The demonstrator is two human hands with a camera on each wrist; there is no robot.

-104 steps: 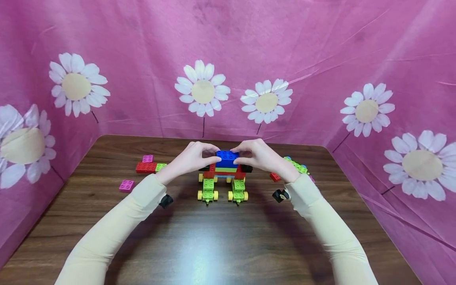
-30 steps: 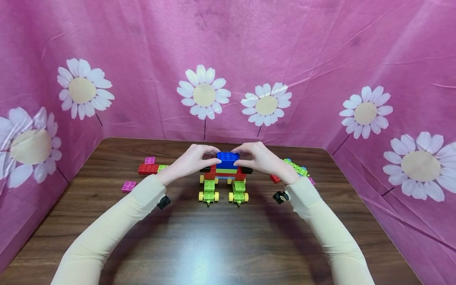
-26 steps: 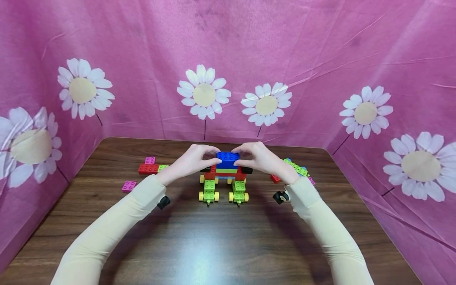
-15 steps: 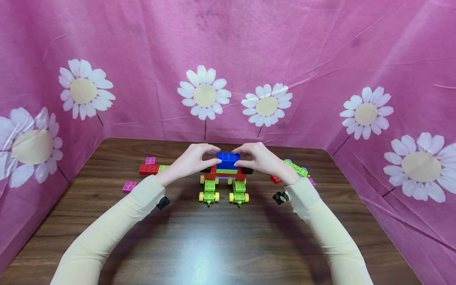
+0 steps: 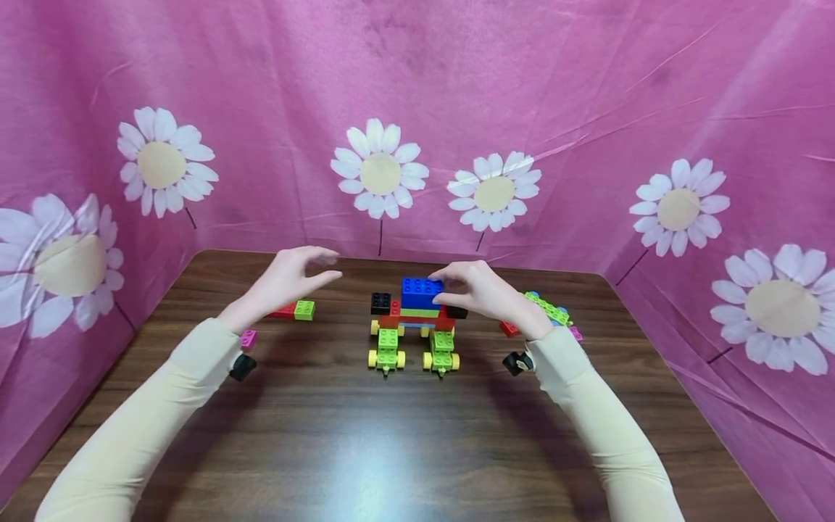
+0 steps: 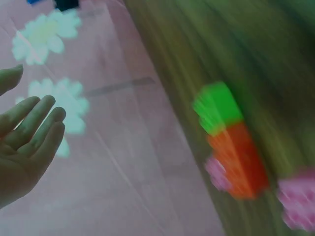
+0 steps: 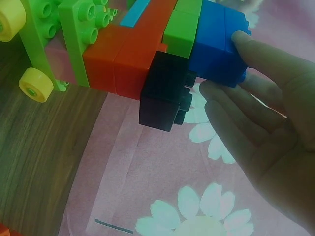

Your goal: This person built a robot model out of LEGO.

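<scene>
A wheeled brick model stands mid-table, with lime green wheeled bases (image 5: 388,349), red bricks, and a black brick (image 5: 381,303) at its left. Stacked blue bricks (image 5: 417,296) form its top, above a lime layer. My right hand (image 5: 481,291) pinches the right end of the blue bricks; in the right wrist view the thumb (image 7: 266,56) lies against their side. A second black brick (image 7: 162,93) juts out below the fingers there. My left hand (image 5: 283,279) is raised left of the model, its fingers extended and holding nothing.
Below and behind the left hand lie a red brick (image 6: 241,160) joined to a lime brick (image 5: 304,310), plus pink bricks (image 5: 248,338). Beyond the right forearm are a lime piece (image 5: 544,308) and a red brick (image 5: 509,329). A pink flowered cloth (image 5: 274,181) hangs behind the table.
My left hand has let go of the blue bricks and moved left, over the loose bricks. My right hand keeps its hold on the blue bricks.
</scene>
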